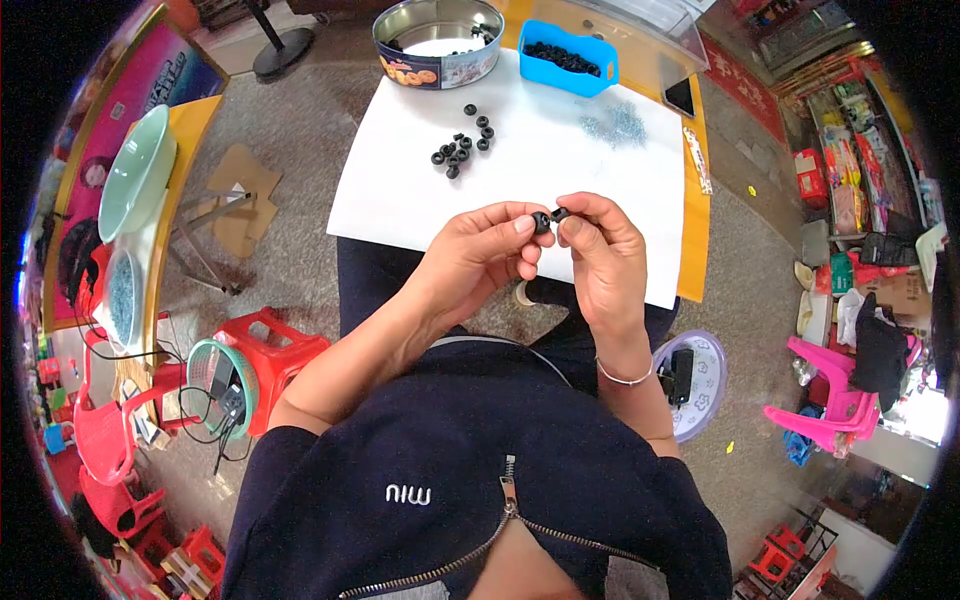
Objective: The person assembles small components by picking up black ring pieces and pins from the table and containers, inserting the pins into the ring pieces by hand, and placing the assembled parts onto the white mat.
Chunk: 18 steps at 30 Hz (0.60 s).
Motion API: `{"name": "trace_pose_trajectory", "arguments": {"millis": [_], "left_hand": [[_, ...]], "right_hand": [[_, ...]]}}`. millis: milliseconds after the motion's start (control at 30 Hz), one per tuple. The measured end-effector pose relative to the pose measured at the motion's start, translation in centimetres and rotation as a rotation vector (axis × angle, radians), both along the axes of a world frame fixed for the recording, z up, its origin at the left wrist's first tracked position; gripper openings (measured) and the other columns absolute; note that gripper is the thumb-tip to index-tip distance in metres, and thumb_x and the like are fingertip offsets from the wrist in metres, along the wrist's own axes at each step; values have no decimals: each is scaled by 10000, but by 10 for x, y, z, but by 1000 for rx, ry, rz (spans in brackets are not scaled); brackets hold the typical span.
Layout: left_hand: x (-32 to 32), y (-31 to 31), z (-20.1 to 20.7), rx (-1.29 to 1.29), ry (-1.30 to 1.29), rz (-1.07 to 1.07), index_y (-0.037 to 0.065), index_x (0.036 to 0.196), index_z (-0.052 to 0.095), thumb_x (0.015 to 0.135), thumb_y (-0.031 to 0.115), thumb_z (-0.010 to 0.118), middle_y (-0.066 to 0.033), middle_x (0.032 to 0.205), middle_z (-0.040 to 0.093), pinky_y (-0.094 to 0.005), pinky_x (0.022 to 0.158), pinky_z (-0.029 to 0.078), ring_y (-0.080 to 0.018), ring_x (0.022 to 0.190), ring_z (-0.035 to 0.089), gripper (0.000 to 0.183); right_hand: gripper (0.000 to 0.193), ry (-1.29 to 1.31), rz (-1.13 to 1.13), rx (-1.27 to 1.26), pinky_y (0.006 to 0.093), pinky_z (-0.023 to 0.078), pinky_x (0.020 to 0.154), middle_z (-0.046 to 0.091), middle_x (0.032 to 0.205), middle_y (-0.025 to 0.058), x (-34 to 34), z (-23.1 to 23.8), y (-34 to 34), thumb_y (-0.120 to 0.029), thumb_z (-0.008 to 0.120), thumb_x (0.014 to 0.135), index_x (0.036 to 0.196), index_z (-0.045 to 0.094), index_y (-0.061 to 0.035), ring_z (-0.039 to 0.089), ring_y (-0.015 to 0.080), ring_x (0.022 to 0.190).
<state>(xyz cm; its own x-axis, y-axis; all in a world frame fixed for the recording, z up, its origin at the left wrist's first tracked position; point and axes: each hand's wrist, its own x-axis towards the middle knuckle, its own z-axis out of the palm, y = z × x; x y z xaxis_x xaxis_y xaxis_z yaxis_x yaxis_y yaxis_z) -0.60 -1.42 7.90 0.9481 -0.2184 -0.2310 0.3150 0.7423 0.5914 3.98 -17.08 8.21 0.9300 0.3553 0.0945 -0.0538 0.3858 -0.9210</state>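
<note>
My left hand (490,240) pinches a round black part (541,222) with a hole in it between thumb and fingers. Right beside it, my right hand (598,240) pinches a smaller black piece (560,214), its tip close to or touching the round part; I cannot tell which. Both hands are over the near edge of a white sheet (400,200). Several loose round black parts (463,150) lie on the sheet beyond my left hand. At the sheet's far right, small clear bluish pieces (615,125) are spread in a patch.
A round cookie tin (437,72) and a blue plastic basket (567,58) of black parts stand at the far side. A phone (679,97) lies at the table's right edge. To my left are a red stool (265,350) and a green basin (140,170).
</note>
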Motion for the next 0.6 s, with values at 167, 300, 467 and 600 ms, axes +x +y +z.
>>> {"name": "trace_pose_trajectory", "arguments": {"millis": [167, 300, 467, 600], "left_hand": [[-4, 0, -5, 8, -14, -3, -33, 1103, 555, 930, 114, 530, -78, 907, 628, -212, 652, 503, -93, 703, 575, 228], [-4, -1, -8, 10, -17, 0, -33, 1127, 546, 919, 124, 544, -100, 918, 635, -220, 629, 496, -105, 700, 582, 261], [-5, 0, -9, 94, -10, 17, -36, 1115, 561, 914, 105, 545, -92, 896, 635, -224, 633, 495, -112, 701, 579, 245], [-7, 0, -10, 259, -45, 21, -35, 1104, 574, 910, 98, 551, -79, 884, 633, -231, 642, 496, -117, 704, 574, 236]], "right_hand": [[127, -145, -11, -139, 223, 450, 763, 602, 895, 26, -6, -1, 0, 7, 602, 852, 975, 632, 7, 565, 94, 854], [123, -266, -55, -259, 232, 458, 773, 596, 943, 47, -6, -5, -3, 25, 579, 859, 973, 623, 7, 572, 107, 871], [118, -352, -59, -348, 238, 468, 763, 600, 941, 59, -10, -2, -3, 23, 580, 857, 967, 621, 17, 583, 121, 843], [132, -431, -76, -477, 251, 488, 730, 607, 936, 84, -14, -4, -5, 16, 595, 843, 970, 629, 15, 599, 142, 815]]}}
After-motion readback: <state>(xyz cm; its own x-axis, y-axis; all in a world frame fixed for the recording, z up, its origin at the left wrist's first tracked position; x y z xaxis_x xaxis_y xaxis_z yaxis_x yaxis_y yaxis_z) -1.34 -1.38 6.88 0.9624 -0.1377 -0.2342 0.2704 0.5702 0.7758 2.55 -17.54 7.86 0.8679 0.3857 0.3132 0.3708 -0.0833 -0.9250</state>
